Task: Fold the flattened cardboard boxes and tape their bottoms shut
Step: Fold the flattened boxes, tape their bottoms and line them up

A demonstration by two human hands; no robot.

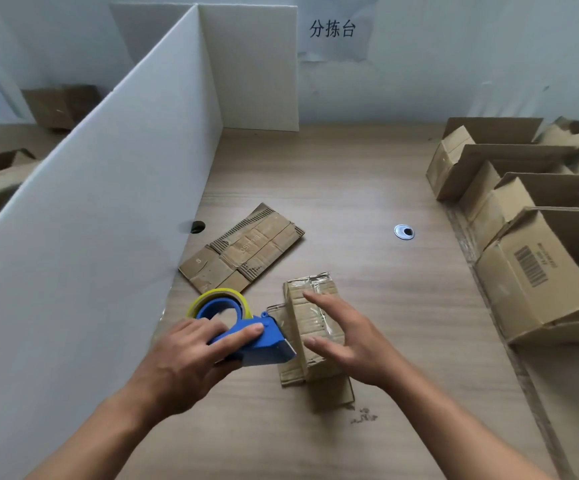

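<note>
A small folded cardboard box (310, 306) stands bottom-up on the wooden table (367, 188), with clear tape along its bottom seam. My right hand (354, 341) is over the box with straight, spread fingers, its fingertips at the taped top. My left hand (187, 362) grips a blue tape dispenser (257, 341) carrying a yellowish tape roll (218, 299); the dispenser's blade end sits against the box's left side. A flattened cardboard box (243, 251) lies on the table beyond the dispenser.
A tall white corrugated divider (108, 202) walls off the left side. Several open, assembled cardboard boxes (530, 271) line the right edge. A round cable grommet (404, 232) sits mid-table. More boxes lie behind the divider at left (59, 105).
</note>
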